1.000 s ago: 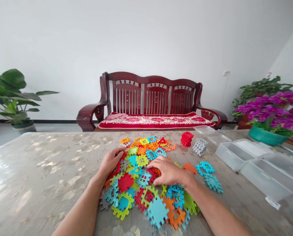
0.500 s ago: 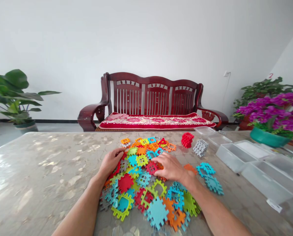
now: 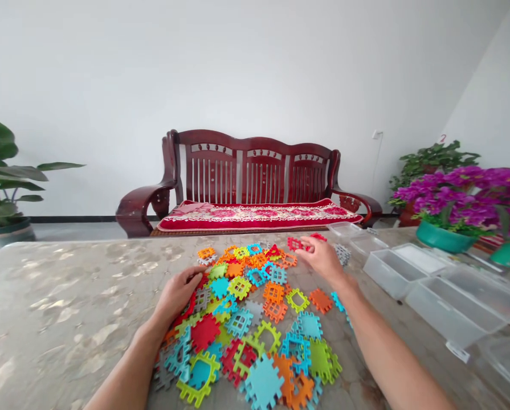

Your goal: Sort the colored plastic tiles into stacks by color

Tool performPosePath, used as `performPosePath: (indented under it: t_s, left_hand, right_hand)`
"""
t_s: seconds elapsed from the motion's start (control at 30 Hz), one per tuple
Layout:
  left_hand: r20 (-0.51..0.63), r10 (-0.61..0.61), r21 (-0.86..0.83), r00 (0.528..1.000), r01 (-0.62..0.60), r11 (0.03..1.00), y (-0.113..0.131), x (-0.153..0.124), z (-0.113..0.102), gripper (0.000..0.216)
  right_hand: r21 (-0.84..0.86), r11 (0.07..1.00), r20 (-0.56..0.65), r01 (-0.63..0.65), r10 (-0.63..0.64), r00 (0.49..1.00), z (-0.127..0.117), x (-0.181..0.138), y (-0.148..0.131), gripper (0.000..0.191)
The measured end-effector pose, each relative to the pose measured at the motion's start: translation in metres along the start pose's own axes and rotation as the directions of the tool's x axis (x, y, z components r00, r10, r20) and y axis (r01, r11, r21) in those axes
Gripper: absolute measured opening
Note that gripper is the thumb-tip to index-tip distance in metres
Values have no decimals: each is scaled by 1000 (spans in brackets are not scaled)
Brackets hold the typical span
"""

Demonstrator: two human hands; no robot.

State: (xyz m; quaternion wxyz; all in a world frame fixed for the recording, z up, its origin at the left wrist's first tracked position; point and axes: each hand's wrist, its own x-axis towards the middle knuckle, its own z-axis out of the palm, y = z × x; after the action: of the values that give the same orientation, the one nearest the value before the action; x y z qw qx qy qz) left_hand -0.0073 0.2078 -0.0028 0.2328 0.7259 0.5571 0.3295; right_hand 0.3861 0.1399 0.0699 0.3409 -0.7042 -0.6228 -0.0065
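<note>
A loose pile of interlocking plastic tiles (image 3: 238, 322), with notched edges, covers the middle of the table in blue, green, orange, red and grey. Beyond its far right side, my right hand (image 3: 323, 259) is closed on a red window tile (image 3: 294, 244), pinched by the fingertips. Just behind that hand lie other red tiles (image 3: 318, 236), mostly covered by it. My left hand (image 3: 178, 293) lies along the pile's left edge against red tiles, its thumb and index finger a little apart. The undersides of its fingers are hidden.
Grey tiles (image 3: 342, 254) stand stacked behind my right wrist. Clear plastic boxes (image 3: 464, 310) occupy the table's right side, near purple flowers in a green pot (image 3: 445, 238). A wooden bench (image 3: 255, 176) stands beyond the table; a leafy plant (image 3: 7, 176) is at left.
My right hand has moved from the pile's middle to the far right, carrying the red window tile. Orange tiles now show where it was. My left hand stays at the pile's left edge.
</note>
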Motion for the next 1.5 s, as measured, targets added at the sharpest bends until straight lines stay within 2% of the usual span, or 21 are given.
performPosePath:
  t_s: [0.1,0.2,0.3,0.47,0.63,0.83,1.0,1.1,1.17,1.23,1.3,1.37,1.43,1.5]
  left_hand:
    - [10,-8,8,1000,8,1000,4,-1,-2,46]
    - [5,-5,13,1000,5,1000,5,-1,-3,45]
    - [-8,5,4,1000,-5,1000,3,-1,-2,44]
    - [-3,-5,9,1000,5,1000,0,0,-1,45]
    - [-3,-6,24,1000,6,1000,0,0,-1,44]
    - [10,-4,15,1000,4,1000,-2,-1,-1,44]
    - [12,-10,24,1000,10,1000,-2,-2,-1,44]
    - [17,-15,19,1000,15,1000,0,-2,-1,45]
    - [24,-15,14,1000,15,1000,1,-3,-1,46]
    - [27,-20,16,999,19,1000,3,-3,-1,45]
    - [26,-26,24,999,25,999,5,-4,-2,44]
    - [19,-24,31,1000,24,999,7,-4,-2,44]
    - [11,-14,29,1000,14,999,9,-5,-3,43]
    - [6,-6,18,1000,6,1000,10,-6,-3,42]
  right_hand:
    - [-157,984,-62,-89,80,995,-19,22,25,42]
    - [-283,949,-59,-141,129,990,-35,38,47,44]
    - [-329,938,-20,-108,107,994,-43,47,65,46]
    - [-322,947,46,14,1,999,-43,58,86,47]
    - [-266,959,106,93,-67,992,-42,67,97,48]
    - [-270,955,151,123,-84,985,-46,70,104,51]
    - [-268,954,58,132,-121,991,-52,62,88,46]
    - [-100,980,62,172,-166,984,-49,37,57,41]
    - [66,976,194,209,-218,957,-43,5,29,44]
    - [166,934,302,315,-352,886,-36,-38,0,57]
    - [246,859,392,449,-512,764,-30,-85,-27,76]
    - [271,806,453,525,-589,669,-23,-129,-46,91]
    - [263,762,462,592,-638,616,-15,-162,-57,95]
    - [242,735,440,634,-665,603,-7,-181,-62,96]
